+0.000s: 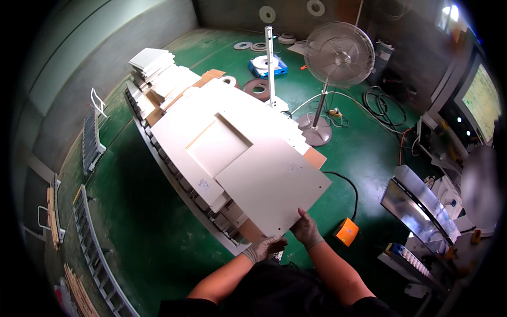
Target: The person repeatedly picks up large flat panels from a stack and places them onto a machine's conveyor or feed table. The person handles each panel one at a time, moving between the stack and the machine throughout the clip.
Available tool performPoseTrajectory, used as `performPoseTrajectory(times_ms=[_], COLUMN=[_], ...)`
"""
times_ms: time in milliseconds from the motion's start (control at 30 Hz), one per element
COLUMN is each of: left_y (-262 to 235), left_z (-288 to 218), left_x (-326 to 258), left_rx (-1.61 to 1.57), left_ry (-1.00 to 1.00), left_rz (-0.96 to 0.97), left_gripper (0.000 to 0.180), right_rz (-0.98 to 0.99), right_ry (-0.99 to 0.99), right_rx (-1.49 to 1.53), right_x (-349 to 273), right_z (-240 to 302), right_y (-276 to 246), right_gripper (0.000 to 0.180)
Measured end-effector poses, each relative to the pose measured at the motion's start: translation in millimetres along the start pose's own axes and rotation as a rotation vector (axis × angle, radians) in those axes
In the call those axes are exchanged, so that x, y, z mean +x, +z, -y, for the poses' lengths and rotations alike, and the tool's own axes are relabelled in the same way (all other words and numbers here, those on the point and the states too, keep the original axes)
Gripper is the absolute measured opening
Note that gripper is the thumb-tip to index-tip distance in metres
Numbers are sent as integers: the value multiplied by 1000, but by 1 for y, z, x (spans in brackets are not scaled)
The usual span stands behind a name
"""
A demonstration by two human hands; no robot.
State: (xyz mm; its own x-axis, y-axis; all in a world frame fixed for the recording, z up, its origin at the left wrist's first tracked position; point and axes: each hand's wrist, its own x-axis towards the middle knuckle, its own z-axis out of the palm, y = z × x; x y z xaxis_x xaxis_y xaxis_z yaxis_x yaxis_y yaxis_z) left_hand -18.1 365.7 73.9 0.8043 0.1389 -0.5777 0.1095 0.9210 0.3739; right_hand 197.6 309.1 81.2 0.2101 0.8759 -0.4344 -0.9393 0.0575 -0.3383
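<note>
A flat white board (272, 185) with small holes near its near-side corners lies askew over the near end of a stack of white panels. My right hand (306, 229), in a thin glove, grips its near right edge, thumb on top and fingers hidden underneath. Beside the board's nearest corner is my gloved left hand (265, 248), fingers stretched toward the right; whether it touches the corner is hard to tell. Under the board rests a larger white panel (179, 132) with a square recess (219, 145) and a small marked label near its left edge.
The stack sits on a long roller conveyor (174, 185). Farther off are more white boards (150, 58), a pedestal fan (338, 55) and rolls of edge band (257, 89). An orange foot pedal (346, 232) with a black cable lies on the green floor to the right, near a machine (420, 203).
</note>
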Motion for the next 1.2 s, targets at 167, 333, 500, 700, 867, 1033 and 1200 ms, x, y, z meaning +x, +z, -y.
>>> performPoseTrajectory(times_ms=[167, 333, 500, 700, 867, 1033, 1200], left_y=[22, 25, 60, 178, 306, 366, 426], left_z=[-8, -63, -34, 55, 135, 221, 264], left_x=[4, 17, 30, 55, 86, 95, 96], left_rx=[-29, -423, -168, 384, 1030, 1321, 1531], left_ry=[88, 390, 176, -38, -170, -237, -501], left_rz=[-61, -72, 90, 342, 663, 1083, 1313], left_gripper=[55, 58, 57, 47, 45, 51, 54], right_rz=[-97, -207, -359, -587, -786, -956, -1290], right_ry=[-141, -394, -539, -917, -1123, -1417, -1551], right_rx=[-33, -255, -394, -280, 324, 395, 349], right_x=[6, -88, -231, -419, -501, -553, -605], right_z=[8, 69, 129, 132, 75, -22, -63], right_y=[-15, -9, -41, -143, -300, -363, -334], right_gripper=[43, 40, 43, 65, 85, 89, 89])
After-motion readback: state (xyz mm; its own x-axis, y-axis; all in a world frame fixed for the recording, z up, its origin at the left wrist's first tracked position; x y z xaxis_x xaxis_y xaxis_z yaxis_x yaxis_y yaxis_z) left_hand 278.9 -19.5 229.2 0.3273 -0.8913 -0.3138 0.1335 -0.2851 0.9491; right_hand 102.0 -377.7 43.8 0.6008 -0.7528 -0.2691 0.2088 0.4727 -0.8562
